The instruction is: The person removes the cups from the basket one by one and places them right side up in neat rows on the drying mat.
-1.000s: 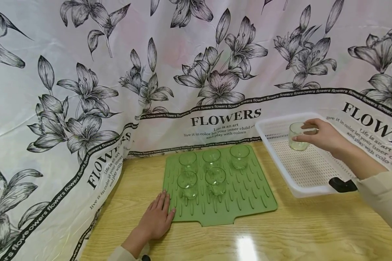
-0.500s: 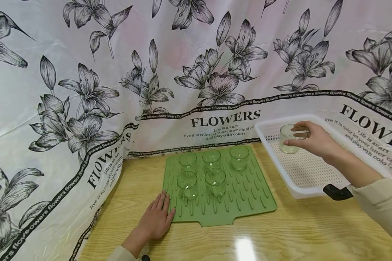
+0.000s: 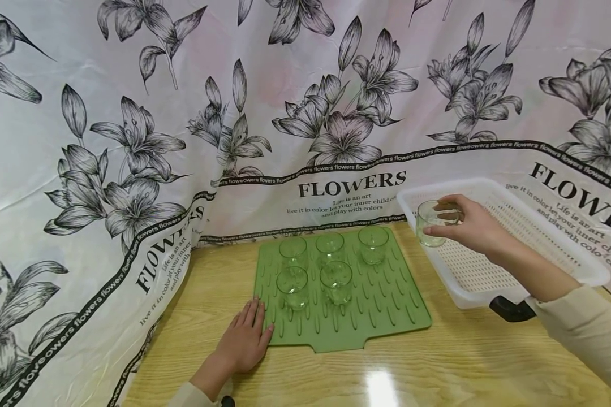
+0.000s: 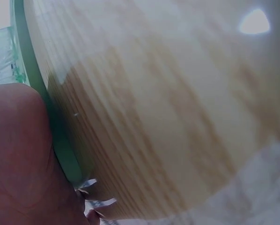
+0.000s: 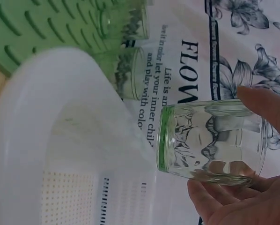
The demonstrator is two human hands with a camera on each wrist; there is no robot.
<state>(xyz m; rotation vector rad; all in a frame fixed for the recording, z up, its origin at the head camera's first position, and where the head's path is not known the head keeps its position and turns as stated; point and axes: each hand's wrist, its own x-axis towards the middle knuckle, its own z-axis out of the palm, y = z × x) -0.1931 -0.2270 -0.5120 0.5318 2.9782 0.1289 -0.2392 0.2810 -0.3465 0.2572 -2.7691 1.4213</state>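
My right hand (image 3: 470, 225) grips a clear drinking glass (image 3: 429, 225) by its side, above the left rim of a white plastic basket (image 3: 468, 297). In the right wrist view the thumb and fingers lie on opposite sides of the glass (image 5: 210, 143). My left hand (image 3: 244, 338) rests with straight fingers on the left edge of a green ridged mat (image 3: 387, 305). Several more clear glasses stand upright on that mat: three in the back row, the right one being a glass (image 3: 373, 247), and two in front, including a glass (image 3: 292, 289).
The wooden table (image 3: 310, 379) carries the mat at centre and the basket to its right, with a narrow gap between them. A white flower-printed cloth (image 3: 244, 215) hangs behind and along the left side. A black strap (image 3: 511, 309) sits at the right wrist.
My right hand has carried the glass leftward, from over the inside of the basket to its left rim. The left hand and the glasses on the mat stay in place.
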